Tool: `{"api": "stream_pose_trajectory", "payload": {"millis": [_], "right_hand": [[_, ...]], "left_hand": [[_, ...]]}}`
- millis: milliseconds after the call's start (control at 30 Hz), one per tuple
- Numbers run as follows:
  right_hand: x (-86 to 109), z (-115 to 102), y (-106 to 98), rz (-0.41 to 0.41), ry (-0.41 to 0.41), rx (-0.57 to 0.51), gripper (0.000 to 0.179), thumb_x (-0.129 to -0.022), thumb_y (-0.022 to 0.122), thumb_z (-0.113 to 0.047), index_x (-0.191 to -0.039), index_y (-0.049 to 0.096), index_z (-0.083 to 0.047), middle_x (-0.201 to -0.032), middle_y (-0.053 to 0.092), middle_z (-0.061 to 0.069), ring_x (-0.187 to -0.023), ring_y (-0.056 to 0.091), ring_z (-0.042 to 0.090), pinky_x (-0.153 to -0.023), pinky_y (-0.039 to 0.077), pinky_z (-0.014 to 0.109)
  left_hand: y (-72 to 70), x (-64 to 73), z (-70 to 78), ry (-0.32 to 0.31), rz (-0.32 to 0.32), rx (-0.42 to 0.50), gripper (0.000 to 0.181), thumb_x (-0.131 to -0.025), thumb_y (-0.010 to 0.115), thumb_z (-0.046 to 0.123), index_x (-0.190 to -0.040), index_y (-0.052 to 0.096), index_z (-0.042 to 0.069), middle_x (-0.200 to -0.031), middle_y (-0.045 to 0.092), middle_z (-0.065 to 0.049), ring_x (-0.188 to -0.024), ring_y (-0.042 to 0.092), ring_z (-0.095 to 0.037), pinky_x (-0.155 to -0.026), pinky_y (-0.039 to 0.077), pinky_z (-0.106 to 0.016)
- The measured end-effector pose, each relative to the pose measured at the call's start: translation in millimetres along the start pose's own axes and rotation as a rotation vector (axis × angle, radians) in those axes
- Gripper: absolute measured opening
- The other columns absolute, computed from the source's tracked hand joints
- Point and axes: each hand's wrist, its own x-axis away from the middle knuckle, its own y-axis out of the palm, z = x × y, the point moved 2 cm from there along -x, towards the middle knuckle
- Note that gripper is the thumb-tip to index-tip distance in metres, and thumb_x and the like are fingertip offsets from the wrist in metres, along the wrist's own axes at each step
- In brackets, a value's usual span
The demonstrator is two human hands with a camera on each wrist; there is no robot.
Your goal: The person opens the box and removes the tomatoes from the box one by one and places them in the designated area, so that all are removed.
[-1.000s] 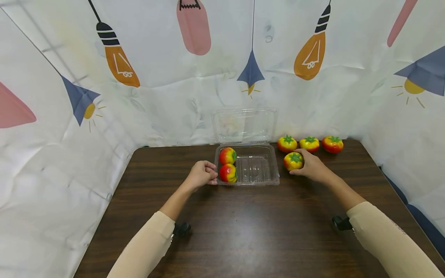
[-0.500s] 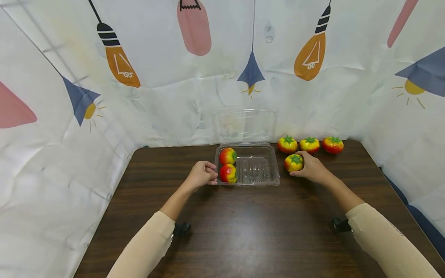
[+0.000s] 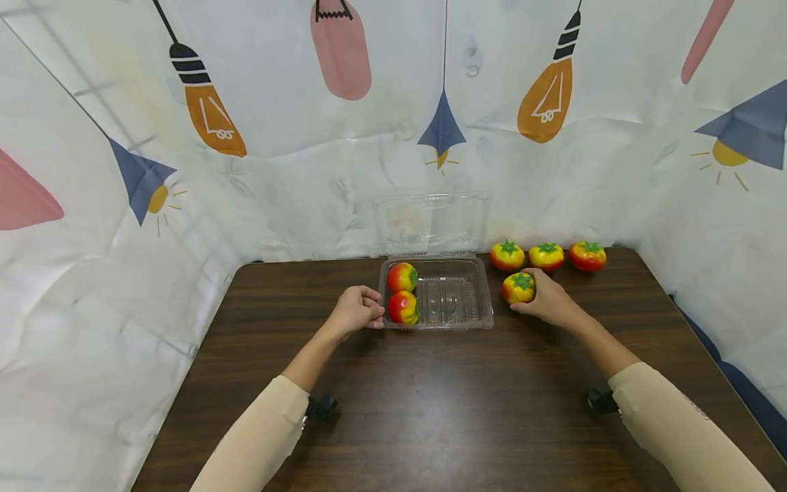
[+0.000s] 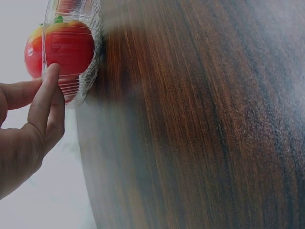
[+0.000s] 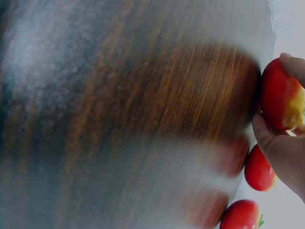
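Note:
A clear plastic clamshell box [image 3: 453,301] stands with its lid [image 3: 432,225] raised against the backdrop. Two red-and-yellow tomatoes [image 3: 402,277] with green tops sit in its left part, one behind the other. At the box's left side, my left hand [image 3: 356,309] pinches the rim between thumb and fingers; the left wrist view shows a red tomato [image 4: 71,47] just behind the clear wall. To the right of the box, my right hand [image 3: 550,298] grips another tomato [image 3: 518,288], thumb on the near side and fingers on the far side.
Three more tomatoes [image 3: 546,257] line the table's back edge, right behind my right hand. The dark wooden table [image 3: 418,410] ends at a white printed cloth [image 3: 295,184] hung behind and at both sides.
Both hands stay almost where they were, left on the box rim and right around the tomato. The whole head view shifts very slightly.

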Motion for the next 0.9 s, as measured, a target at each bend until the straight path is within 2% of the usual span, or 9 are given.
{"api": "stream_pose_trajectory", "payload": {"millis": [167,467,900], "right_hand": [[1.0,2.9,2.6,-0.005,0.002,-0.008,0.093,-0.089,0.082,-0.035,-0.153,0.027,0.004,-0.140,0.049,0.031,-0.118,0.055,0.044,-0.107,0.049,0.064],[1.8,4.3,4.6,-0.006,0.002,-0.029,0.094,-0.089,0.082,-0.033,-0.154,0.024,0.002,-0.140,0.048,0.033,-0.119,0.055,0.045,-0.108,0.048,0.066],[1.0,5.1,5.0,0.006,-0.002,-0.022,0.101,-0.088,0.083,-0.036,-0.157,0.020,0.003,-0.144,0.046,0.034,-0.122,0.054,0.047,-0.109,0.046,0.067]], "left_hand": [[1.0,0.5,-0.6,0.010,-0.005,-0.003,0.028,-0.096,0.063,-0.011,-0.122,0.054,-0.016,-0.088,0.066,-0.018,-0.064,0.067,-0.015,-0.066,0.066,-0.031],[1.1,3.1,1.9,0.006,-0.003,-0.002,0.031,-0.096,0.063,-0.010,-0.124,0.053,-0.016,-0.091,0.066,-0.022,-0.064,0.066,-0.016,-0.073,0.067,-0.040],[0.6,2.7,3.0,0.003,-0.004,0.007,0.030,-0.096,0.062,-0.011,-0.125,0.053,-0.016,-0.091,0.065,-0.021,-0.065,0.066,-0.016,-0.071,0.067,-0.037]]}}
